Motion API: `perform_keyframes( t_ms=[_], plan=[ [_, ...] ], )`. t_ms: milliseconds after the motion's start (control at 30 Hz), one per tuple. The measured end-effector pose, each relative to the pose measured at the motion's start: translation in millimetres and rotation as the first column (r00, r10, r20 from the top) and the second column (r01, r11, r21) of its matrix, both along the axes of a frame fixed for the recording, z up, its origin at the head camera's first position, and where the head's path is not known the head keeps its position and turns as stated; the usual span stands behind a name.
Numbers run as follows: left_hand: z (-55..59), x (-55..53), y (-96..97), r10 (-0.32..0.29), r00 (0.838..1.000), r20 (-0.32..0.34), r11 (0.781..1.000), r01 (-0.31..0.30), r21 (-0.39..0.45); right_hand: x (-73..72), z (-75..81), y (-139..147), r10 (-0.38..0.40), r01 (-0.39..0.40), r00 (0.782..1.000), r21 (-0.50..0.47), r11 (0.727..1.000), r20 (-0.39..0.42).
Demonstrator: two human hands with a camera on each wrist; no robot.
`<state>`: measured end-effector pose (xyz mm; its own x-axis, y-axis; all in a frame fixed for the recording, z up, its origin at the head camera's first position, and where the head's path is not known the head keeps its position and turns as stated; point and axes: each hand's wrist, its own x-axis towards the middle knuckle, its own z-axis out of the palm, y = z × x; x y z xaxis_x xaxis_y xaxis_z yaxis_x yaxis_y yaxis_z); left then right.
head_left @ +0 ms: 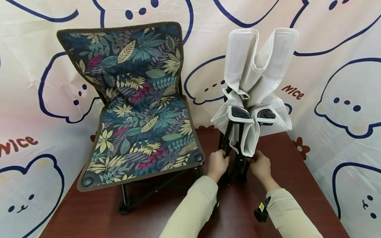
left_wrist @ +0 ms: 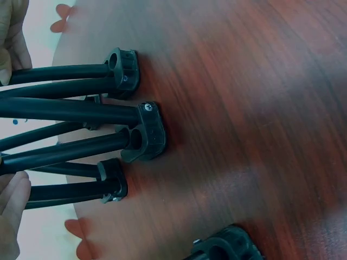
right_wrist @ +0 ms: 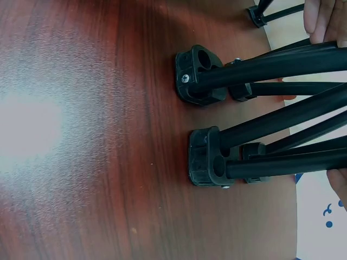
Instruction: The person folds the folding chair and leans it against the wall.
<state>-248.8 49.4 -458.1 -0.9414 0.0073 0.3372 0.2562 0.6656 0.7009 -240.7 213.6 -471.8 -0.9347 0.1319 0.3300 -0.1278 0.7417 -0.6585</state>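
A folding chair with white fabric (head_left: 238,59) stands upright, folded into a narrow bundle on the tabletop. Its black tubular legs (left_wrist: 70,111) are drawn close together, and their plastic feet (right_wrist: 209,157) rest on the wood. My left hand (head_left: 218,164) holds the legs on the left side, low beneath the fabric. On the opposite side my right hand (head_left: 261,167) grips a leg; its fingertips are partly hidden behind the tube. To the left stands an unfolded chair with leaf-patterned fabric (head_left: 143,132), which neither hand touches.
Both chairs stand on a reddish-brown wooden table (head_left: 238,215). A wall cloth (head_left: 205,43) with cartoon drawings hangs close behind and on both sides. A small black device (head_left: 262,210) sits at my right wrist. One foot (left_wrist: 227,246) of the patterned chair is close to my left arm.
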Motion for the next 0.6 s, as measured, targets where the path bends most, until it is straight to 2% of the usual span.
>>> perform_keyframes(
  t_ms=[367, 600],
  plan=[
    [1.8, -12.1, -0.9, 0.038, 0.999, -0.01, 0.999, -0.039, -0.035, -12.1, 1.2, -4, -0.02, 0.02, 1.0, -0.016, 1.0, 0.004],
    [-0.6, -21.2, -0.9, 0.035, 0.999, 0.019, 0.998, -0.034, -0.057, -18.8, 3.2, -5, -0.03, 0.031, 0.999, -0.021, 0.999, 0.04]
  ],
)
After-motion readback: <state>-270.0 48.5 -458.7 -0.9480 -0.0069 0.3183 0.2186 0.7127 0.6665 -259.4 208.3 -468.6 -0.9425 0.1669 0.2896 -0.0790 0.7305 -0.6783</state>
